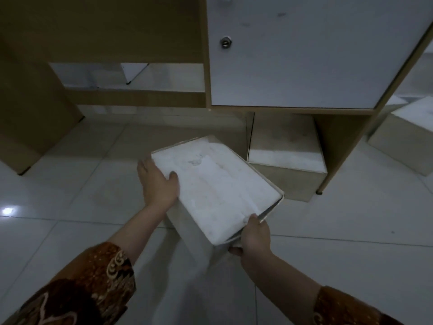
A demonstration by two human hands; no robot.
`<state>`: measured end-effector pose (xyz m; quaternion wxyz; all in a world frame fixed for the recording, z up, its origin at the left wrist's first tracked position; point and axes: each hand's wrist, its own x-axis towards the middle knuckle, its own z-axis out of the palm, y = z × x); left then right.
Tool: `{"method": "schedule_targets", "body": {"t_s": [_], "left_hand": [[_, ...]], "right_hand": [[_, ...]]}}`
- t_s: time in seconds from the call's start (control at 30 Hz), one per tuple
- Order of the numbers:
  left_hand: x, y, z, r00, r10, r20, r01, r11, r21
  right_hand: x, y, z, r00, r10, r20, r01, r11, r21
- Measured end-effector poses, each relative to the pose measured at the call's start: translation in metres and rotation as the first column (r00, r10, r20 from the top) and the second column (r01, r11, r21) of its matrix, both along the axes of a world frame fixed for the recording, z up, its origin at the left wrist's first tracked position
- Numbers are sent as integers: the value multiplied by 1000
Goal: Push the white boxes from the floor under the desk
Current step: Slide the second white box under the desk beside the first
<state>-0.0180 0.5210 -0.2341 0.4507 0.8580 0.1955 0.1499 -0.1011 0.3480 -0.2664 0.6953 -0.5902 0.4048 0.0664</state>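
A white box [215, 184] sits at an angle on the tiled floor in front of the desk [131, 97]. My left hand [158, 181] grips its far-left side, thumb on the lid. At the near-right corner my right hand [254, 235] holds the box, where the lid edge is slightly lifted. A second white box [284, 146] lies partly under the desk's cabinet [304, 55], close to the first box's right side. A third white box [407, 134] stands to the right of the cabinet.
The wooden desk has a left side panel [30, 118] and a low crossbar, with an open floor gap between them. More white boxes [103, 75] show behind the crossbar. The cabinet door has a lock [226, 42]. Glossy tiles [70, 195] cover the floor.
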Motion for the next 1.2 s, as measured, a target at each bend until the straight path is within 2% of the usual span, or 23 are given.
{"method": "schedule_targets", "body": {"t_s": [0.07, 0.13, 0.23, 0.33, 0.4, 0.47, 0.53, 0.6, 0.67, 0.73, 0.8, 0.87, 0.97, 1.07, 1.17, 1.2], "left_hand": [[-14, -8, -18, 996, -17, -93, -11, 955, -298], [-24, -14, -34, 979, -115, -168, 34, 907, -420], [-23, -16, -46, 977, -163, -135, 86, 889, -450], [-17, -18, -52, 986, -142, -88, 79, 861, -502], [-13, -18, -56, 990, -118, -81, 60, 852, -521], [-8, -14, -58, 992, -102, -73, 51, 857, -512], [-4, -9, -55, 992, -114, -54, 76, 882, -464], [-8, -7, -52, 992, -119, -37, 96, 918, -386], [-23, -13, -48, 990, -129, -49, 110, 953, -283], [-49, -25, -47, 970, -205, -134, 201, 979, -40], [-75, -36, -46, 942, -264, -208, 291, 950, 112], [-87, -38, -50, 912, -301, -280, 363, 909, 205], [-80, -28, -61, 862, -345, -371, 482, 783, 393], [-66, -24, -64, 860, -373, -349, 504, 734, 456], [-52, -16, -60, 851, -411, -327, 523, 711, 470], [-46, -11, -59, 845, -429, -319, 534, 708, 463]], "right_hand": [[8, 18, -7, 999, -50, 17, 50, 999, 13], [13, 30, -10, 997, -78, 2, 78, 997, 27], [14, 40, -17, 998, -63, 8, 63, 997, 42], [9, 38, -22, 998, 40, 52, -42, 998, 36], [7, 25, -20, 984, 73, 164, -58, 994, -92], [12, 3, -18, 960, 95, 264, -12, 954, -299], [20, -22, -15, 939, 244, 241, -96, 862, -497], [32, -45, -17, 851, 464, 248, -213, 735, -644], [43, -61, -16, 704, 696, 138, -325, 489, -809], [53, -70, -13, 541, 840, -36, -384, 209, -899], [62, -74, -11, 384, 910, -159, -439, 28, -898], [65, -75, -11, 283, 926, -250, -432, -110, -895], [66, -74, -16, 276, 913, -301, -381, -184, -906], [78, -76, -17, 291, 922, -257, -391, -131, -911], [109, -85, -14, 443, 877, -185, -349, -22, -937], [119, -91, -15, 489, 848, -203, -359, -16, -933]]}}
